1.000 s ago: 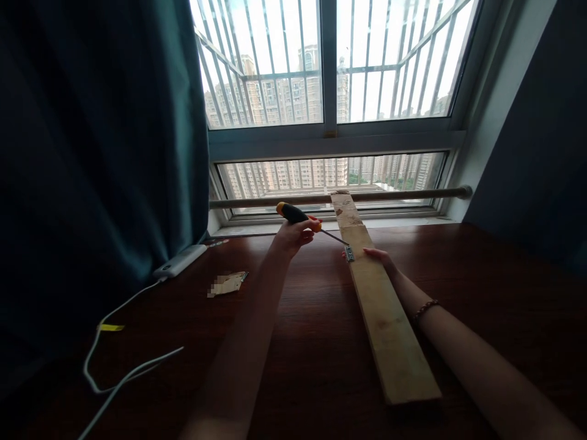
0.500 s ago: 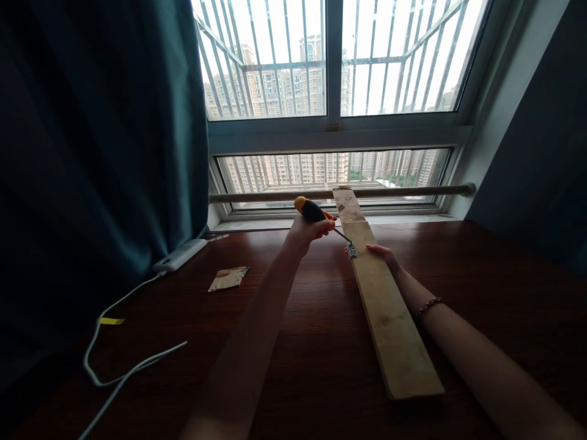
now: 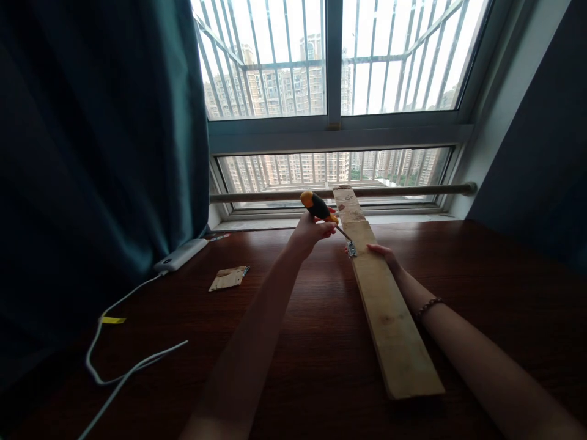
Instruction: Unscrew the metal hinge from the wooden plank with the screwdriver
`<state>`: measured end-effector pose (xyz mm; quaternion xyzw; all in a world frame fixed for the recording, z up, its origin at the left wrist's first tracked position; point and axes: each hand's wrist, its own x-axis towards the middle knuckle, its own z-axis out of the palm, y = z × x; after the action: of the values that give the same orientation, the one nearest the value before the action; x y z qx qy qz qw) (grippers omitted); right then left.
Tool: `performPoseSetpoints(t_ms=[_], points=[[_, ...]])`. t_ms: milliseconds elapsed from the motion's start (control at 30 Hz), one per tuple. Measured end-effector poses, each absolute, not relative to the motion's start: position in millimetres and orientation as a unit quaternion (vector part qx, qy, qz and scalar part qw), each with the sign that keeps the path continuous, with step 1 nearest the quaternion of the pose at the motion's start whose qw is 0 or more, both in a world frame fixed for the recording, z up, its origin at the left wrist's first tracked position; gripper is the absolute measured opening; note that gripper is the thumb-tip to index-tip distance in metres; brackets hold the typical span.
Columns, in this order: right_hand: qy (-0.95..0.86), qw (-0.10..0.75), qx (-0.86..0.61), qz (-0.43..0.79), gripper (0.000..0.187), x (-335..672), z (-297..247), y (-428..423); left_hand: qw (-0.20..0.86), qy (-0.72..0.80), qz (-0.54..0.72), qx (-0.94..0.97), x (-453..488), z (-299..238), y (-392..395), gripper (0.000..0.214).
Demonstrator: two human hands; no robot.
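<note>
My left hand (image 3: 312, 231) is closed around a screwdriver (image 3: 318, 206) with a yellow and black handle. Its shaft slants down to the right, and the tip meets a small metal hinge or bracket (image 3: 351, 249) at the left edge of a wooden board (image 3: 383, 305). Gripping the board from its right side is my right hand (image 3: 383, 253), the thumb on top and a fingertip showing at the left edge beside the metal piece. The rest of those fingers are hidden beneath the board. The board's far end reaches the rail at the window.
On the left of the brown table (image 3: 312, 354) lies a thin wood piece (image 3: 228, 278) with small metal bits on it. A white power strip or adapter (image 3: 182, 255) sits by the curtain (image 3: 156, 122), its white cable (image 3: 114, 382) looping forward. A rail (image 3: 413, 191) crosses the window.
The screwdriver handle has shifted slightly right and tilted more upright, my left hand moving with it. The tip stays at the metal piece; the board and my right hand look unchanged.
</note>
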<state>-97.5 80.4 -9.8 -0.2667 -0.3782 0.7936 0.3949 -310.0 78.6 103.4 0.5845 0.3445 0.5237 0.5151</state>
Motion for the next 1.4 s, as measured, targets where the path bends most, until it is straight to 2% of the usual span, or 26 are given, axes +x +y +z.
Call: performPoseSetpoints(t_ms=[133, 367, 600, 1033, 1400], points=[[-0.395, 0.398, -0.262, 0.786, 0.047, -98.1, -8.6, 80.8, 0.447, 0.333, 0.541, 0.63, -304.9, 95.0, 84.5, 0.024], [-0.378, 0.395, -0.268, 0.793, 0.048, -97.7, -9.6, 80.4, 0.339, 0.329, 0.622, 0.624, -293.0, 85.9, 90.3, 0.025], [-0.375, 0.383, -0.27, 0.8, 0.049, -95.9, -11.3, 82.2, 0.319, 0.314, 0.624, 0.641, -300.4, 100.4, 79.9, 0.021], [-0.407, 0.392, -0.269, 0.78, 0.048, -93.1, -17.3, 89.9, 0.264, 0.349, 0.585, 0.683, -295.0, 92.0, 82.1, 0.013], [-0.395, 0.395, -0.254, 0.79, 0.047, -92.4, -19.7, 91.1, 0.256, 0.355, 0.574, 0.692, -292.2, 94.0, 77.0, 0.014]])
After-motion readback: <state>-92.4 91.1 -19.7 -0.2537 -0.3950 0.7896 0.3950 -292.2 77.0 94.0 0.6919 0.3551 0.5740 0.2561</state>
